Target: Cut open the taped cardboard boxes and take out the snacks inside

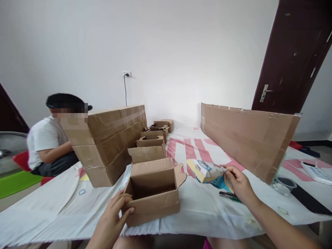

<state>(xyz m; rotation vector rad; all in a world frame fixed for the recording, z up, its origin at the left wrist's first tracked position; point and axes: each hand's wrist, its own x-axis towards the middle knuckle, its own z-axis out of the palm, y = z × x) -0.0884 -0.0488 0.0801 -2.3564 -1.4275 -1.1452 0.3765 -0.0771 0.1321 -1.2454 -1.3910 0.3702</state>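
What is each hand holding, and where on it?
Left hand: open cardboard box, near left corner. Right hand: printed packet, right edge.

The left hand (114, 216) is cut at the wrist by the bottom edge; the packet (207, 172) shows unreadable blurred print, one corner hidden behind the right hand (238, 183)

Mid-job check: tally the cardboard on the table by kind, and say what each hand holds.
small cardboard boxes: about 6, far ones overlap; the left hand grips the nearest
large taped cartons: 2
upright cardboard sheet: 1
Total: about 9
Also held: a printed packet in the right hand.
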